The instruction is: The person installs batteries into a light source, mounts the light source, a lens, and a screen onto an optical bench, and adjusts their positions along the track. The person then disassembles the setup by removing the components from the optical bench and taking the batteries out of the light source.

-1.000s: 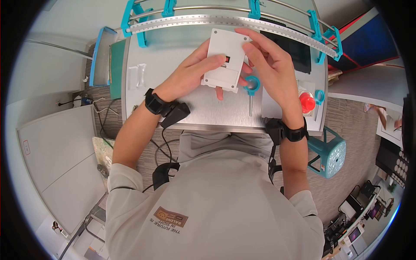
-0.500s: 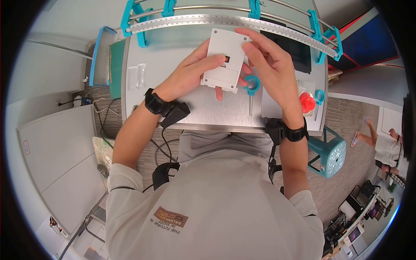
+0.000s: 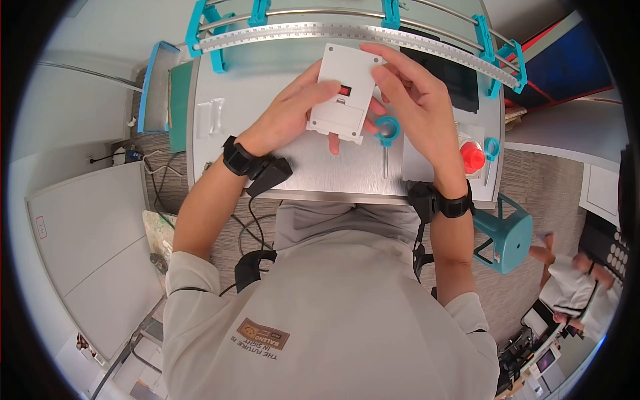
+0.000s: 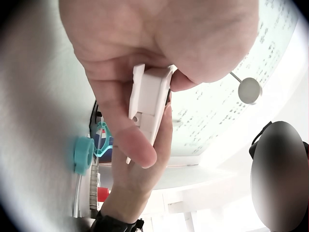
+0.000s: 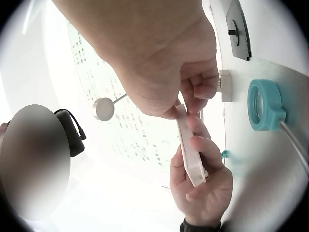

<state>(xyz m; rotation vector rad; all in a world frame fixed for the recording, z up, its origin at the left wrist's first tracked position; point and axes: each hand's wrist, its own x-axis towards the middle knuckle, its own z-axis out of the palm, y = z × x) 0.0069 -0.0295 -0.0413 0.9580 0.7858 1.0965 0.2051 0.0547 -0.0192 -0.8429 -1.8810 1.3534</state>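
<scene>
A flat white plastic device (image 3: 353,70) is held up over the table, its back facing the head camera. That back has corner screws, a red slide switch (image 3: 345,91) and a rectangular cover (image 3: 338,120). My left hand (image 3: 287,113) grips the device from the left, thumb tip beside the switch and fingers underneath. My right hand (image 3: 427,110) pinches its upper right corner between thumb and fingers. Seen edge-on in the right wrist view, the white device (image 5: 189,145) spans both hands. Its front side is hidden.
A teal-ringed lens on a metal rod (image 3: 387,128) lies near my right hand. Beyond the hands stands a teal-bracketed rail with a ruler scale (image 3: 300,30). A red-topped item (image 3: 473,158) sits at the table's right, above a teal stool (image 3: 513,243). Another person (image 3: 567,287) is at far right.
My left thumb has slid left off the switch, baring more of its red part. The device has shifted slightly left. Another person has walked along the right side.
</scene>
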